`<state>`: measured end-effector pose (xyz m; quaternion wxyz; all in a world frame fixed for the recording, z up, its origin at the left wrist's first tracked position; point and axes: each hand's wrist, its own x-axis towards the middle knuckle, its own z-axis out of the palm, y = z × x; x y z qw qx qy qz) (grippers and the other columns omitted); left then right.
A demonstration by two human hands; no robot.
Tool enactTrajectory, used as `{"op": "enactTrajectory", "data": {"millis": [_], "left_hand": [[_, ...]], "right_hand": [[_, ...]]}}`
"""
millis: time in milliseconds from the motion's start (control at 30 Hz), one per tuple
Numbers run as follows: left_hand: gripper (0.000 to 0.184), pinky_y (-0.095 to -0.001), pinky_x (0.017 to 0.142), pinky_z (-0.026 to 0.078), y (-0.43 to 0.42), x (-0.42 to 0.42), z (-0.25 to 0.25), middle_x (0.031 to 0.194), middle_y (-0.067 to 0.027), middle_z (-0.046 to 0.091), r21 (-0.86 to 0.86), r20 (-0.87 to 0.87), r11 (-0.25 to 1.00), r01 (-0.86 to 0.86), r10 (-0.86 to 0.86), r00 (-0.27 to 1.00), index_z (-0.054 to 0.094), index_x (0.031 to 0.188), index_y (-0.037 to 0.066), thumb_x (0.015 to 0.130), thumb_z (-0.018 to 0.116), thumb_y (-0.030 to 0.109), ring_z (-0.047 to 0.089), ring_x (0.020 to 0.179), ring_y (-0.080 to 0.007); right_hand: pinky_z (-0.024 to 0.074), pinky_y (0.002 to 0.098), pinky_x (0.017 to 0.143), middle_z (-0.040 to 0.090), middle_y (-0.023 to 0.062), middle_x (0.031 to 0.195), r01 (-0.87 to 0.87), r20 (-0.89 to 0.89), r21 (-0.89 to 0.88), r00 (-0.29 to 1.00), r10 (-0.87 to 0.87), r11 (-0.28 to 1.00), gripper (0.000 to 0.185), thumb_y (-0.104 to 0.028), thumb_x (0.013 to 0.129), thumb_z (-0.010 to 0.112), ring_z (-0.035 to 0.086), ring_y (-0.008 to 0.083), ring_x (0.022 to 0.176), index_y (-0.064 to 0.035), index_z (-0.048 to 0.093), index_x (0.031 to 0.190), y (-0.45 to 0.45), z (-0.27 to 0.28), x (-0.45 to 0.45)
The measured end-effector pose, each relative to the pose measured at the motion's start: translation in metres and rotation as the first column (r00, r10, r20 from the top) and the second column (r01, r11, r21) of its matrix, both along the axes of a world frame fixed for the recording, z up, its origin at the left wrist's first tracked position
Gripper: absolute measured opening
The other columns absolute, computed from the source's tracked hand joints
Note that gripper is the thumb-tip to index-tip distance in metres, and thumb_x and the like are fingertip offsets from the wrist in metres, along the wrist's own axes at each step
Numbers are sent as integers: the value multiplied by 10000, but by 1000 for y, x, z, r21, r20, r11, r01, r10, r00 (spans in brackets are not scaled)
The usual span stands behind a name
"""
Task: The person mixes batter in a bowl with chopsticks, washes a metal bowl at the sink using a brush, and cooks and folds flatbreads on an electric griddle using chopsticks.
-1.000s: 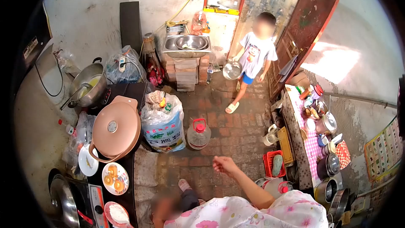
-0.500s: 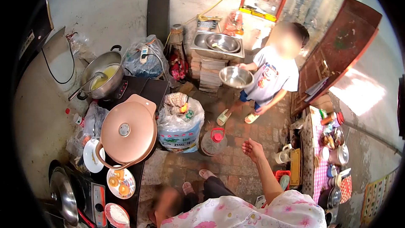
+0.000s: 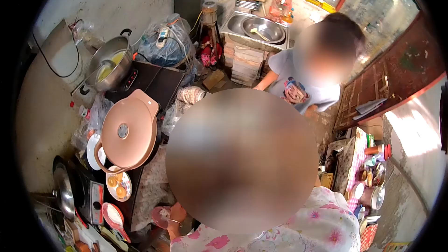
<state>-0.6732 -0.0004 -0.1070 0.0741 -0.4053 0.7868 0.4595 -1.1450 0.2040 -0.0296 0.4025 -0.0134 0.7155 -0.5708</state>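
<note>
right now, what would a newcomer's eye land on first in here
With the middle of the view blurred, probably the broad pink lidded pan at left. Beyond it, a steel pot holds yellowish liquid with a ladle in it. Low in the view, left of centre, the left hand holds what looks like a pink bowl.

couldn't read any words, brands or numbers tbh, not on the round badge [image 3: 123, 131] on the pink lid [image 3: 134, 135], the cooktop panel [image 3: 131, 80] or the pale stove panel [image 3: 96, 193], way too small.
</note>
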Motion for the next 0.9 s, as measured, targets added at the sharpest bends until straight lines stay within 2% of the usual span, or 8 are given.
{"op": "enactTrajectory", "data": {"millis": [67,233,300,433,567,667,733,900], "left_hand": [[290,-274,633,431,8,1,-16,765,-50,591,33,-112,999,27,-23,993,557,934,0,831,492,263,549,692,-142],[291,-267,646,433,17,-32,1,783,-57,590,20,-38,976,215,-214,976,550,954,8,825,507,266,550,720,-130],[296,-267,660,437,21,-57,47,791,-68,592,104,15,993,-54,53,998,544,963,4,823,513,262,557,740,-127],[276,-315,670,447,15,-49,19,795,-146,601,232,-76,953,-197,220,973,568,929,31,792,548,269,591,739,-225],[278,-259,674,447,8,-52,22,802,-75,596,129,-37,986,-107,113,993,540,956,-15,836,508,234,570,747,-137],[238,-258,673,455,1,-52,19,820,-75,600,116,-186,989,-92,113,976,538,961,-15,842,504,188,575,748,-136],[209,-245,636,459,-6,-60,42,759,-91,609,294,-297,914,-281,367,881,555,929,-19,815,542,156,591,719,-133],[274,-263,670,478,-41,-65,86,852,-118,598,302,-471,917,-260,381,796,516,983,-55,850,492,183,590,757,-172]], "right_hand": [[474,250,408,582,107,731,-6,122,-95,992,18,995,196,-120,789,544,605,198,555,-37,477,954,-7,-16,-6],[428,257,338,533,88,580,168,-5,-55,986,-169,984,120,-57,746,527,579,195,471,-38,411,720,-55,-93,4],[456,265,491,569,95,755,-44,-65,33,997,46,998,213,-196,809,482,586,155,723,-20,534,917,-65,-107,5],[503,261,511,566,102,812,0,-187,-153,982,-29,988,177,-81,788,440,589,171,648,10,509,923,-76,-114,20],[518,275,546,573,114,842,-133,-253,-166,964,88,977,209,-72,789,431,591,178,647,36,498,954,-66,-124,33],[510,258,547,586,119,834,-41,-31,-288,999,33,957,201,-72,808,435,595,168,654,51,493,957,-69,-54,67],[502,241,556,596,114,814,-39,47,-340,997,59,939,183,-78,822,444,596,158,650,48,494,946,-70,-27,78],[494,244,539,585,112,796,-175,35,-318,980,196,932,204,-79,804,459,586,160,614,54,495,954,-68,-1,106]]}}
